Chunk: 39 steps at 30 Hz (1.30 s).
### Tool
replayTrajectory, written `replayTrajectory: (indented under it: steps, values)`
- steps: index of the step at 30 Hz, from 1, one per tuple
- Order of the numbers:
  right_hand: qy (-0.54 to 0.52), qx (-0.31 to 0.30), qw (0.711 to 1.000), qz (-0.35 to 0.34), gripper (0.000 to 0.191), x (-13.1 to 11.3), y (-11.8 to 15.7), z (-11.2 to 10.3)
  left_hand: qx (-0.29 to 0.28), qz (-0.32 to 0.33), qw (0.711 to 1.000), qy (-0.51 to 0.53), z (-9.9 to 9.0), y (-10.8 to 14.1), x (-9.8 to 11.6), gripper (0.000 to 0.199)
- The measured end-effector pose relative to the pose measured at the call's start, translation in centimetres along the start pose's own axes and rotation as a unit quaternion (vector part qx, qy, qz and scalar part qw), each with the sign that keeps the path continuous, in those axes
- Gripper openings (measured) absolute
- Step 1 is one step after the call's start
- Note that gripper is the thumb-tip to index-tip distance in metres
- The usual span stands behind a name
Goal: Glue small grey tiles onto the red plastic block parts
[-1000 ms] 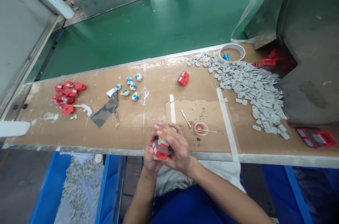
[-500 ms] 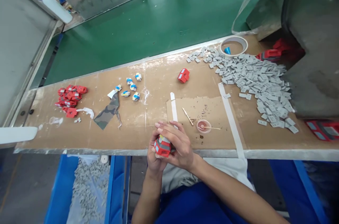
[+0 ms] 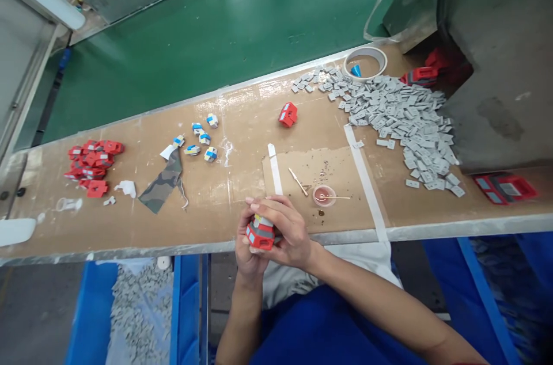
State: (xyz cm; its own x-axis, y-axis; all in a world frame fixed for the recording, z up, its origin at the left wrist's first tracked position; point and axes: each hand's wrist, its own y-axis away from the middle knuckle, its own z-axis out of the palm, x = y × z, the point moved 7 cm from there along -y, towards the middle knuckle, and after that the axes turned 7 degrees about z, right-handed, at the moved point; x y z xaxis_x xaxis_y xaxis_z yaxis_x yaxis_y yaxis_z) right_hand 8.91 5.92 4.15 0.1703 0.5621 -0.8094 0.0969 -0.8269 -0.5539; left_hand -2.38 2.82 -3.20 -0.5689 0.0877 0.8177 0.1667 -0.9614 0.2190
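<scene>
Both of my hands are closed round one red toy vehicle body (image 3: 261, 236) with grey bands and pale windows, just over the table's front edge. My left hand (image 3: 247, 255) cups it from the left and below. My right hand (image 3: 290, 232) wraps its right side and top, hiding much of it. A yellow and grey part (image 3: 261, 219) shows on top between the fingers. Beyond my hands lie a small cup of reddish liquid (image 3: 324, 196) with a stick across it and another thin stick (image 3: 298, 182). A lone red toy body (image 3: 287, 114) rests farther back.
Red toy bodies (image 3: 93, 163) are heaped at left, near a camouflage cloth strip (image 3: 162, 183) and several small white-blue-yellow parts (image 3: 204, 137). Many grey plates (image 3: 401, 123) spread at right beside a tape roll (image 3: 384, 60). Below the table stands a blue bin (image 3: 82, 313).
The camera view has shifted, so the table contents appear farther left. My hands keep their hold on the red toy body, and the right fingers have drawn slightly back, showing more of its top.
</scene>
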Motion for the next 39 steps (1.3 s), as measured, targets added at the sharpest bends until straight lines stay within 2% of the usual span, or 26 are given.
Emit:
replayTrajectory:
  steps: [3, 14, 22, 31, 39]
  values:
    - [-0.001, -0.001, 1.0, -0.01, 0.055, -0.1, 0.1, 0.0, -0.006, 0.013, 1.0, 0.003, 0.1, -0.1, 0.0, 0.048]
    - [0.027, -0.01, 1.0, -0.006, 0.055, 0.0, 0.5, -0.1, -0.022, -0.003, 0.999, 0.033, 0.5, -0.3, -0.3, 0.05]
    - [0.027, 0.014, 0.999, -0.013, 0.052, -0.2, 0.5, -0.3, -0.035, 0.005, 0.999, 0.037, 1.4, -0.4, 0.0, 0.054]
    - [0.045, 0.014, 0.999, -0.024, 0.053, -0.4, 0.7, -0.5, -0.054, 0.019, 0.996, 0.067, 1.0, -0.3, -0.2, 0.05]
    - [0.008, 0.013, 1.0, -0.012, 0.056, -0.2, 0.9, -0.5, -0.048, 0.024, 0.998, 0.039, 1.0, -0.5, 0.0, 0.053]
